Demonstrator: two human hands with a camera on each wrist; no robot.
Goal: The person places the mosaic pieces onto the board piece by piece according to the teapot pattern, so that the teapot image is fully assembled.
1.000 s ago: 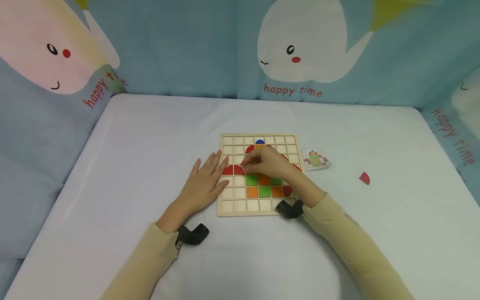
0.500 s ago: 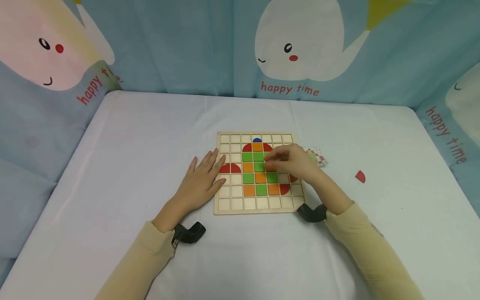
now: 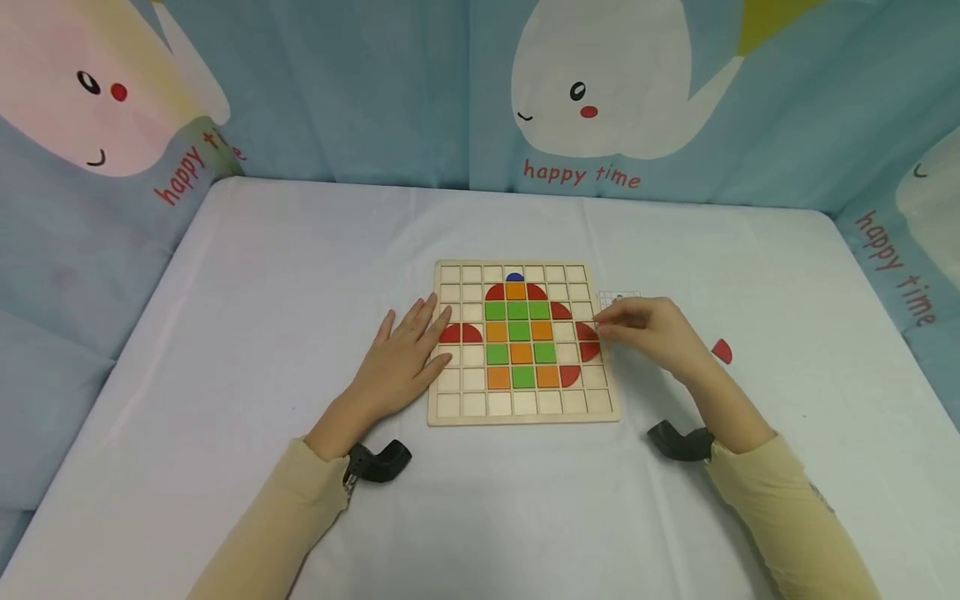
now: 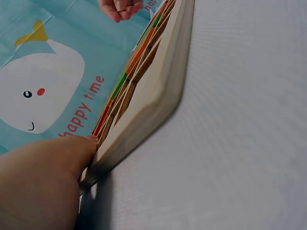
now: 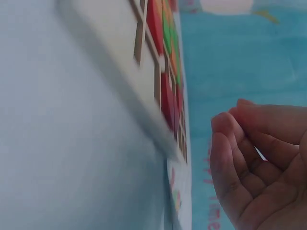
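Note:
A wooden grid board (image 3: 450, 421) lies on the table with orange, green, red and blue pieces set in its cells. My left hand (image 3: 397, 367) rests with fingers spread over the board's left edge, beside two red quarter-round pieces (image 3: 461, 333). At the right edge, my right hand (image 3: 660, 337) hovers with fingers loosely bent and thumb near the fingertips; nothing shows between them in the right wrist view. Close to these fingertips sit red quarter-rounds (image 3: 590, 351) in the rightmost column. One loose red quarter-round (image 3: 722, 351) lies on the table beyond the right hand.
A small printed pattern card (image 3: 611, 298) lies right of the board, mostly hidden behind the right hand. White cloth (image 3: 322, 250) covers the table. Blue curtains (image 3: 390, 100) with whale prints stand along the back and sides.
My right hand has moved from the red pieces at the board's left, across the middle, to its right edge, uncovering the pieces. My left hand stays on the board's left edge.

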